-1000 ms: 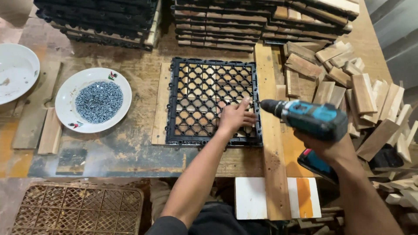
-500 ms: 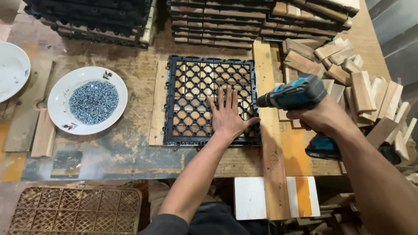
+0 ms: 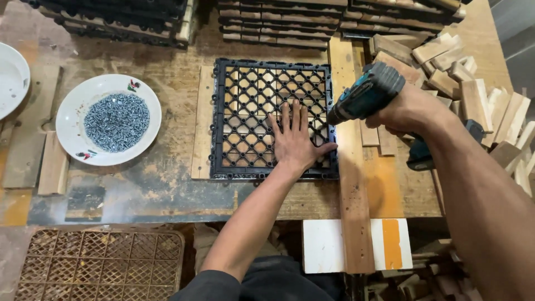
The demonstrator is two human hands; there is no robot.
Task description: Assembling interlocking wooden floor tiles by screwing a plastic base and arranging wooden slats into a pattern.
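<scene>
A black plastic grid tile (image 3: 251, 95) lies on the wooden workbench (image 3: 167, 195), with pale wooden slats showing beneath it. My left hand (image 3: 295, 142) rests flat on the tile's lower right part, fingers spread. My right hand (image 3: 407, 111) grips a teal cordless drill (image 3: 365, 95), whose nose points down and left at the tile's right edge, just above my left hand. A white plate of small grey screws (image 3: 111, 120) sits left of the tile.
A long wooden board (image 3: 351, 184) runs along the tile's right side. Loose wood blocks (image 3: 479, 95) are heaped at the right. Stacks of finished tiles (image 3: 278, 22) line the back. Another white plate (image 3: 11, 78) sits far left; a brown mesh crate (image 3: 100, 265) stands below the bench.
My left hand has spread flat on the tile. My right hand has swung the drill left and down, bringing its nose to the tile's right edge.
</scene>
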